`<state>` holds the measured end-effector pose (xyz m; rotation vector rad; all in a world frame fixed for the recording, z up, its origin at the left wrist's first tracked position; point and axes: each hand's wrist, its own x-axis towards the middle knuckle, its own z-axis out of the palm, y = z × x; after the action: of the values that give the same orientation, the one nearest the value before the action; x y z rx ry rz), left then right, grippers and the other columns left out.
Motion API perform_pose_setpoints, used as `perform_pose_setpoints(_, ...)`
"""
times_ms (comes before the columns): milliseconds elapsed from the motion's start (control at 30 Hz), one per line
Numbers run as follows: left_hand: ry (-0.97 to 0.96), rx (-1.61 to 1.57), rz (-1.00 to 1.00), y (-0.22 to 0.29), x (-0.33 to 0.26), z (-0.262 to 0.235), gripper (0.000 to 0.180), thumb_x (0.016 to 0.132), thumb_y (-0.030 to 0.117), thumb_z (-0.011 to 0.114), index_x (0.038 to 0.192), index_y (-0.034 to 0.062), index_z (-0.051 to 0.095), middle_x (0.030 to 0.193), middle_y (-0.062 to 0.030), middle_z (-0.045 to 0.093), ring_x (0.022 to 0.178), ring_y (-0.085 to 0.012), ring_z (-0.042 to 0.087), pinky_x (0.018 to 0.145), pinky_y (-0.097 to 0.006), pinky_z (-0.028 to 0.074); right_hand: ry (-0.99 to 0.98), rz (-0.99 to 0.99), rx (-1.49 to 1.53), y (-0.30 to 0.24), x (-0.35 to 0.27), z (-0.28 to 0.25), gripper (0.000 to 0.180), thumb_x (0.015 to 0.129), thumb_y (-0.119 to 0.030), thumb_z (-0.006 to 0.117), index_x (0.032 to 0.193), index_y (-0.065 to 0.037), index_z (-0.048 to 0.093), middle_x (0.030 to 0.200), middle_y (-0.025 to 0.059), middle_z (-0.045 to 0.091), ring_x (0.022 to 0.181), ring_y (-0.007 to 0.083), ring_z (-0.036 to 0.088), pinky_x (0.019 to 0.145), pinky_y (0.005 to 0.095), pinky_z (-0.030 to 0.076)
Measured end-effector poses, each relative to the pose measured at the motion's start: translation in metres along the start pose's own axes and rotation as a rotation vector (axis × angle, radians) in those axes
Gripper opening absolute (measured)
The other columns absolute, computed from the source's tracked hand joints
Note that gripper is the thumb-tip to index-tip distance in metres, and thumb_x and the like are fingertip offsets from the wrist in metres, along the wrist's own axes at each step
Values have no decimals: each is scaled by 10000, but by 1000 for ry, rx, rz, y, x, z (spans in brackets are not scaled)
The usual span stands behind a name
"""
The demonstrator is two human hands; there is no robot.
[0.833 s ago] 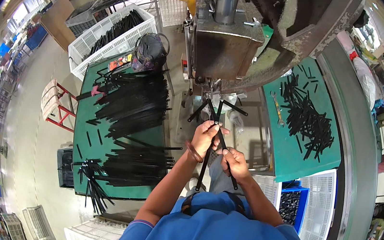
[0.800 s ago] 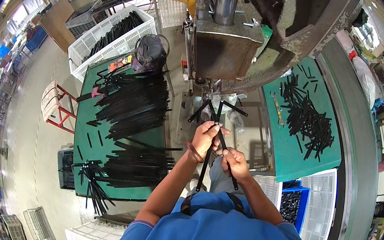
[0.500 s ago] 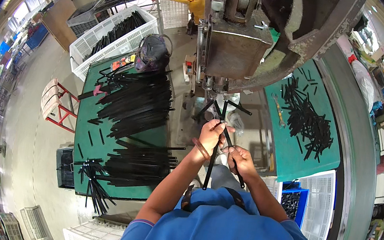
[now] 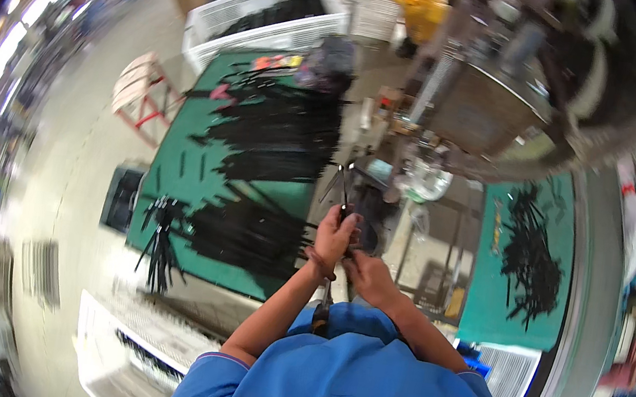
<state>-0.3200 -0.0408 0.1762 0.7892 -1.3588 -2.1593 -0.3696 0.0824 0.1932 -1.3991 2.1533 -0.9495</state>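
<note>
Both of my hands are together in front of my body, on a set of thin black strips (image 4: 346, 193) joined near one end. The strips' far ends spread in a narrow V beyond my left hand (image 4: 336, 231), whose fingers are wrapped round them. My right hand (image 4: 373, 278) is closed just below and to the right, its fingertips on the strips' lower part, mostly hidden by the fingers. To the left, piles of loose black strips (image 4: 287, 126) cover a green table (image 4: 175, 184). A bundle of joined strips (image 4: 161, 230) hangs over its near left edge.
A large press machine (image 4: 482, 108) stands ahead on the right. Short black pieces (image 4: 527, 254) lie on a right-hand green table (image 4: 481, 300) with a wrench (image 4: 497, 226). White crates (image 4: 204, 27) stand behind the left table and near my left side. A red-framed chair (image 4: 142, 99) is farther left.
My hands have drawn away from the press toward the left table, carrying the strips. The strips' far ends are less widely spread. The view has turned left and is blurred.
</note>
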Motion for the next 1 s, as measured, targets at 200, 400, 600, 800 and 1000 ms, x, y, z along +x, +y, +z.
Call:
perform_pose_setpoints(200, 162, -613, -130, -4, -65, -138, 341, 926, 178, 468, 1225, 19, 441, 969, -99, 616, 781, -171, 586, 709, -337, 499, -360, -161, -120, -3, 53, 58, 288, 833, -283, 554, 1031, -75, 569, 925, 167, 591, 851, 364, 567, 724, 434, 461)
perform_pose_setpoints(400, 215, -632, 179, 16, -151, -160, 424, 938, 165, 445, 1306, -13, 334, 1076, -169, 577, 923, -248, 618, 805, -365, 530, -272, -214, -570, 22, 137, 139, 396, 762, -293, 646, 1055, -50, 537, 1062, 129, 530, 1032, 311, 516, 825, 429, 450)
perform_pose_setpoints(600, 353, -580, 296, 36, -199, -168, 423, 935, 160, 454, 1302, -17, 343, 1107, -184, 561, 949, -253, 606, 817, -362, 518, -355, -108, -548, 66, 152, 180, 340, 763, -272, 662, 983, -48, 533, 1016, 144, 505, 892, 345, 565, 744, 442, 474)
perform_pose_setpoints(800, 420, -526, 331, 42, -213, -190, 445, 928, 191, 475, 1302, -12, 345, 1123, -173, 556, 952, -239, 601, 813, -353, 510, -288, -373, -339, 90, 166, 167, 173, 801, -205, 601, 894, -59, 594, 887, 129, 579, 834, 340, 562, 686, 426, 456)
perform_pose_setpoints(1000, 369, -500, 319, 58, -190, -218, 424, 943, 137, 414, 1321, -28, 316, 1144, -202, 543, 974, -264, 592, 824, -362, 501, -232, -385, -470, 74, 168, 162, 181, 860, -231, 543, 875, -60, 598, 860, 113, 616, 785, 317, 592, 650, 415, 466)
